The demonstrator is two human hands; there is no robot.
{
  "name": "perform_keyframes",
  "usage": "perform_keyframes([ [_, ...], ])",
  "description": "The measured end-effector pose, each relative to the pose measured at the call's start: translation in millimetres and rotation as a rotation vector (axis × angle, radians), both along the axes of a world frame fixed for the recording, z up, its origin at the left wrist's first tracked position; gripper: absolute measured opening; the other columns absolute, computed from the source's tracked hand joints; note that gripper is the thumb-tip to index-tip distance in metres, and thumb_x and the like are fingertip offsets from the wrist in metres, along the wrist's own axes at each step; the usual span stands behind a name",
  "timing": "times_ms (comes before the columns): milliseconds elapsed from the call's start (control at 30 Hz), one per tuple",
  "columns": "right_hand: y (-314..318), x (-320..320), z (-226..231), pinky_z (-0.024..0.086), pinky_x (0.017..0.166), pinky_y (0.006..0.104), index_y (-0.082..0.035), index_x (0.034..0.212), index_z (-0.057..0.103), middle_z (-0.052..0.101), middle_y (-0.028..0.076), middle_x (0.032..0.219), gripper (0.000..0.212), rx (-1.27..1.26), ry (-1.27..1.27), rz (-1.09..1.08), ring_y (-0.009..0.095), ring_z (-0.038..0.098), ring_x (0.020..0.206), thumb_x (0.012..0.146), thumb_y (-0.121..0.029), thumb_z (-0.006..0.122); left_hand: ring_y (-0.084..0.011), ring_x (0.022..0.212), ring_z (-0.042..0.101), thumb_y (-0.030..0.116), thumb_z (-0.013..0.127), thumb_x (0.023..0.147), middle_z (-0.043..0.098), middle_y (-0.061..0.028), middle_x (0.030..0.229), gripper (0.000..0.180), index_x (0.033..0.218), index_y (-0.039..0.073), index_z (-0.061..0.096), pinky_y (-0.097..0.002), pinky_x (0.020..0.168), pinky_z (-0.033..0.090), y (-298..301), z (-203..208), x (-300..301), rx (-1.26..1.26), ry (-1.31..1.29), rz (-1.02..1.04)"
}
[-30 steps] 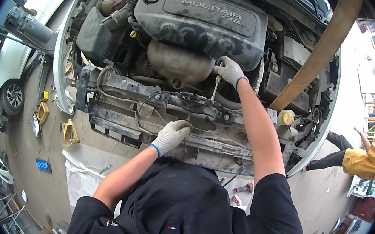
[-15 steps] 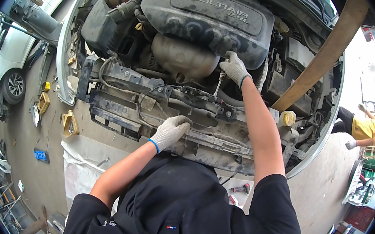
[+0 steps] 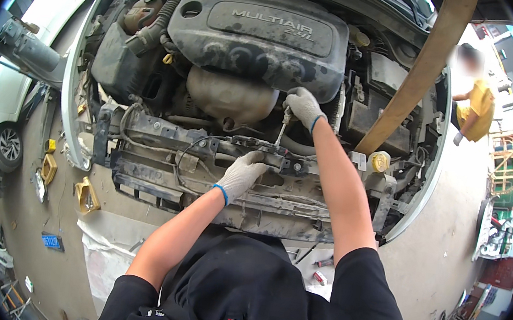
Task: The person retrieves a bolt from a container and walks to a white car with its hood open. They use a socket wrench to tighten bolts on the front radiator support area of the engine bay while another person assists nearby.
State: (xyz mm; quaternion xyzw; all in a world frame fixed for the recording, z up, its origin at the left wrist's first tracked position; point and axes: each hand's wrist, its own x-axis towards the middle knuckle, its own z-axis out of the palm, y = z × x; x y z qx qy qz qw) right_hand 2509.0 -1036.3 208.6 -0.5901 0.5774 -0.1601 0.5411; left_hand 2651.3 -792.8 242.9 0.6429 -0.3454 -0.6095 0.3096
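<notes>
Filling most of the view is an opened car front [image 3: 69, 88]. In it lies a large black engine cover [image 3: 258, 37], dusty and with dark stains. Nearer to the person, a dirty front frame [image 3: 302, 200] crosses from side to side. The white-gloved left hand [image 3: 243, 172] is at this frame with fingers bent; their tips are hidden, so I cannot tell whether they are open or hold something. The right hand [image 3: 303, 106], gloved also, is closed around the upper end of a slim metal tool [image 3: 282, 131], which stands slightly tilted, its lower end near the frame's upper edge.
</notes>
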Motion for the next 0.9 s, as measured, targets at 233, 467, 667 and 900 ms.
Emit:
perform_keyframes([
  [233,13.0,7.7,29.1,0.051,0.098,0.0447,0.000,0.124,0.062,0.072,0.024,0.113,0.048,-0.294,0.584,0.235,0.038,0.067,0.114,0.089,-0.032,0.065,-0.0134,0.047,0.046,0.017,0.063,0.084,0.053,-0.0047,0.064,0.016,0.087,0.007,0.051,-0.0292,0.038,0.031,-36.1,-22.3,-14.7,0.190,0.218,-0.022],
  [467,13.0,5.0,39.4,0.057,0.084,0.0405,0.000,0.118,0.063,0.074,0.024,0.100,0.040,-0.057,0.275,0.197,0.033,0.074,0.095,0.087,-0.024,0.056,-0.0119,0.043,0.044,0.014,0.068,0.087,0.054,-0.0036,0.062,0.011,0.093,0.008,0.061,-0.0280,0.038,0.029,-35.2,-14.5,-15.7,0.238,0.355,0.164],
  [667,-10.2,3.6,3.6,0.054,0.093,0.0447,0.005,0.121,0.058,0.073,0.026,0.105,0.045,-0.306,0.348,0.369,0.042,0.070,0.103,0.087,-0.023,0.061,-0.0131,0.042,0.043,0.014,0.062,0.090,0.053,-0.0035,0.059,0.012,0.097,0.004,0.063,-0.0292,0.038,0.028,-40.7,-10.7,-19.4,0.230,0.246,0.159],
  [900,-3.4,-5.1,42.7,0.051,0.096,0.0453,0.000,0.119,0.063,0.074,0.018,0.106,0.049,-0.314,0.494,0.547,0.037,0.067,0.110,0.087,-0.037,0.067,-0.0149,0.042,0.046,0.017,0.059,0.092,0.054,-0.0035,0.058,0.014,0.093,0.003,0.065,-0.0298,0.037,0.031,-37.1,-20.0,-33.4,0.210,0.107,0.278],
])
